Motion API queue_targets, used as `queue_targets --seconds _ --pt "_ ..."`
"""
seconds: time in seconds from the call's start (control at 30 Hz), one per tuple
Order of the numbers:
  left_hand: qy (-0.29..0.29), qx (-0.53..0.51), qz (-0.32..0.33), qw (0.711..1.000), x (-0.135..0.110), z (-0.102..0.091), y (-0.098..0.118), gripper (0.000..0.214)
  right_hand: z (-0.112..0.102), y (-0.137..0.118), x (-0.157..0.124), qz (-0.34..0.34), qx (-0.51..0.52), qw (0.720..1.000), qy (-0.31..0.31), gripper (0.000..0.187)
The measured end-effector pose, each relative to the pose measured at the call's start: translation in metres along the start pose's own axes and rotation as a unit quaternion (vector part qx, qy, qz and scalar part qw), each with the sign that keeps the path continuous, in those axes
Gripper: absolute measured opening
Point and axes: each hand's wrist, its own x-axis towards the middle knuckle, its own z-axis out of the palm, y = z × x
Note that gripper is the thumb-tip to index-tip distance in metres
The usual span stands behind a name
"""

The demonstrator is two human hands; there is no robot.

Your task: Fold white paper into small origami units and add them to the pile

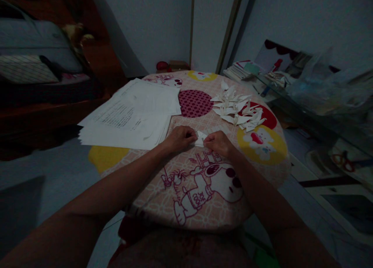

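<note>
A small piece of folded white paper [200,139] lies low over the middle of the round table, between my two hands. My left hand [182,138] has its fingers closed on the paper's left side. On the right side, my right hand [218,142] pinches the same paper. The fingertips cover parts of it, so its full shape is hidden. Beyond my right hand sits a pile of folded white paper cranes [237,106]. To the left of my left hand is a wide stack of printed paper sheets [131,116], its edges uneven.
A patterned cloth [192,205] with cartoon figures covers the table. At the right stands a glass-topped cabinet [320,124] with books [240,69], plastic bags [317,87] and red-handled scissors [344,161]. A wooden seat [100,63] is at the left; a red bowl [162,65] sits behind the table.
</note>
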Motion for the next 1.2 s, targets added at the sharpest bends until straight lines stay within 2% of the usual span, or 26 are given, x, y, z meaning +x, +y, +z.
queue_targets --seconds 0.1,0.2,0.43,0.63,1.03,1.2 --pt "0.006 0.006 0.009 1.0 0.0 0.001 0.001 0.011 -0.001 -0.003 -0.001 0.031 0.046 0.998 -0.042 0.01" --pt "0.014 0.012 0.011 1.0 0.001 0.003 0.002 0.011 -0.002 -0.008 -0.004 0.035 0.055 0.996 -0.053 0.009" --pt "0.021 0.05 -0.007 0.999 0.001 0.007 0.004 0.011 0.001 -0.023 -0.009 0.057 0.014 0.998 -0.021 0.016" --pt "0.032 0.08 -0.02 0.996 0.004 0.009 0.005 0.011 0.005 -0.023 -0.005 0.058 -0.019 0.998 -0.003 0.024" --pt "0.042 0.089 -0.022 0.995 0.008 0.014 -0.001 0.012 0.008 -0.026 -0.001 0.054 -0.078 0.995 0.018 0.021" --pt "0.029 0.091 -0.047 0.994 0.009 0.013 0.004 0.013 0.008 -0.028 -0.002 0.056 -0.092 0.994 0.028 0.023"
